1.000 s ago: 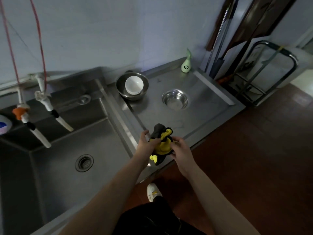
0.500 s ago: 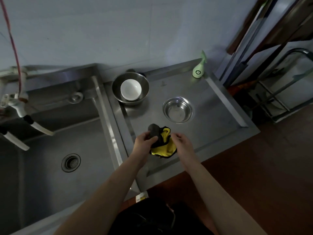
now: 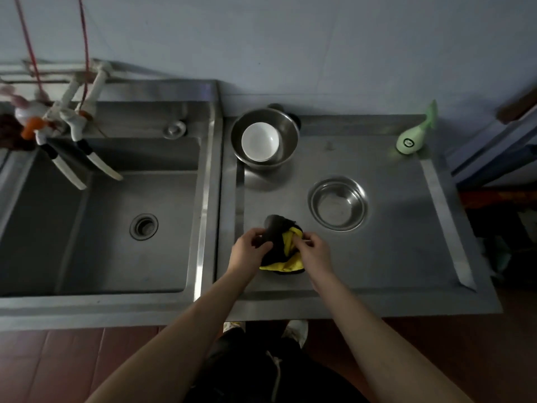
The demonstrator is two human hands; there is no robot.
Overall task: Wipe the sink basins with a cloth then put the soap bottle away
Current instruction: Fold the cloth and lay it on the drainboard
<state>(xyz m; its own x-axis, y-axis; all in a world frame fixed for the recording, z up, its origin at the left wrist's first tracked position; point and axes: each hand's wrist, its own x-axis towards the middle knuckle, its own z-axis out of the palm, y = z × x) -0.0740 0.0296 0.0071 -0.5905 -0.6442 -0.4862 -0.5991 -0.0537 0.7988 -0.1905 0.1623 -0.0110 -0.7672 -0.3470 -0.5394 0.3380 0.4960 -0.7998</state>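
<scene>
Since half a second ago your head has turned, so the sink basin (image 3: 116,228) now sits square in view and both taps show again at its far left corner, but your hands have hardly moved. Your left hand (image 3: 247,251) still holds the cloth (image 3: 283,251), with its fingers curled around the dark rolled end. Your right hand (image 3: 315,251) still pinches the yellow part with thumb and fingers. The cloth looks soft and fluffy, yellow on one side and black on the other, and it is bunched up in a lump. It is over the flat metal drainboard (image 3: 392,251), just to the right of the sink basin. The sink basin is a deep metal box, smooth and grey, with a round drain (image 3: 143,226) in the middle of its floor. The two white taps (image 3: 78,141) are long and thin and point down into it. To the right of the sink basin, at the back, a shiny round metal bowl (image 3: 286,132) holds a smooth white bowl (image 3: 260,142). A smaller metal bowl (image 3: 338,203) sits alone, farther right of the sink basin. The soap bottle (image 3: 412,138) is pale green, fat at the bottom with a thin neck, and it stands far to the right of the sink basin, by the wall.
</scene>
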